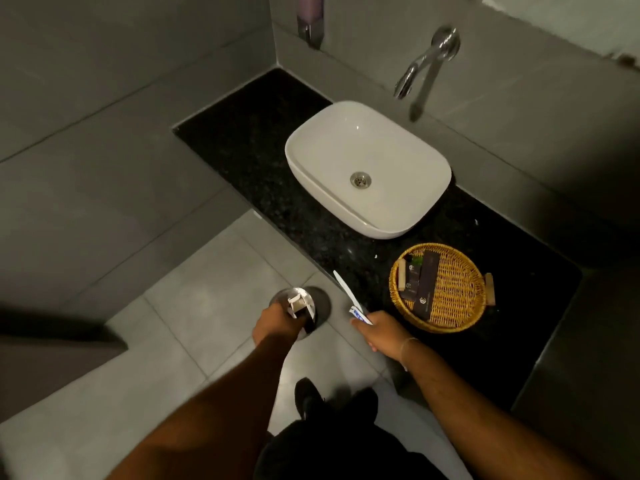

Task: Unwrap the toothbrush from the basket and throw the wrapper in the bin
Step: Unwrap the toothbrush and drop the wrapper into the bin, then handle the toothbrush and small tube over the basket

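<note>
My left hand (pixel 277 325) grips a dark and white wrapper box (pixel 300 311) right above the round metal bin (pixel 313 301) on the floor. My right hand (pixel 382 336) holds a white toothbrush (pixel 346 289) that points up and away over the counter's edge; a small blue and white tube (pixel 358 315) is also between its fingers. A round wicker basket (pixel 464 292) stands on the black counter to the right, with several dark packets (pixel 427 285) in its left half.
A white basin (pixel 367 168) sits on the black granite counter (pixel 249 140) under a chrome wall tap (pixel 427 62). A small beige item (pixel 490 289) lies right of the basket. My dark shoe (pixel 308 398) is on the grey floor tiles below the bin.
</note>
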Demonstrator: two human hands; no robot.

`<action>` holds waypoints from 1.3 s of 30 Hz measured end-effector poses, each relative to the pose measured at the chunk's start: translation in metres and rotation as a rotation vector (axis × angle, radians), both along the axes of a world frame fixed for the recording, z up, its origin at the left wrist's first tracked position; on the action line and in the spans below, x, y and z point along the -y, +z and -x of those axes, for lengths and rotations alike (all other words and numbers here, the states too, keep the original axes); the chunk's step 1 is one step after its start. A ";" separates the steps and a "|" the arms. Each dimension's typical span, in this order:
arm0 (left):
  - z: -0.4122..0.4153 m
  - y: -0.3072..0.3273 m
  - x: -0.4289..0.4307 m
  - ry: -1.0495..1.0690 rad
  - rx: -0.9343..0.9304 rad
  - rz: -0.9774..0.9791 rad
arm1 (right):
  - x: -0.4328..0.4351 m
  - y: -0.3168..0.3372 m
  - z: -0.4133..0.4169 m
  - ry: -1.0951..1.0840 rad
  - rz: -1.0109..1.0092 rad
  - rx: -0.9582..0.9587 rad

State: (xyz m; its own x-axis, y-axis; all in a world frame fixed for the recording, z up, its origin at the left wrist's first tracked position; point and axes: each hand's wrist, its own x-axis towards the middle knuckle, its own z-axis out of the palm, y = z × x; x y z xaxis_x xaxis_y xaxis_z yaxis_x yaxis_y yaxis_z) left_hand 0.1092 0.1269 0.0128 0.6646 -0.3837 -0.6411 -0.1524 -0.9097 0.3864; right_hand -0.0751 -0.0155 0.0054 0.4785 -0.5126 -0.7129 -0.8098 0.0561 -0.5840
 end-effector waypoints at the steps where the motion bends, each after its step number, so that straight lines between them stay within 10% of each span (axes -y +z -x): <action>1: -0.003 -0.008 0.001 0.021 -0.009 -0.007 | -0.004 -0.007 0.001 -0.031 0.001 -0.009; 16: -0.087 -0.147 0.036 0.078 -0.141 -0.009 | -0.094 -0.097 0.059 -0.208 -0.088 -0.086; 28: 0.001 -0.095 -0.002 -0.206 -0.093 -0.139 | -0.041 -0.045 0.047 -0.392 -0.036 -0.027; 39: 0.099 -0.019 0.076 -0.618 0.121 0.226 | 0.011 -0.012 0.070 -0.666 0.041 0.100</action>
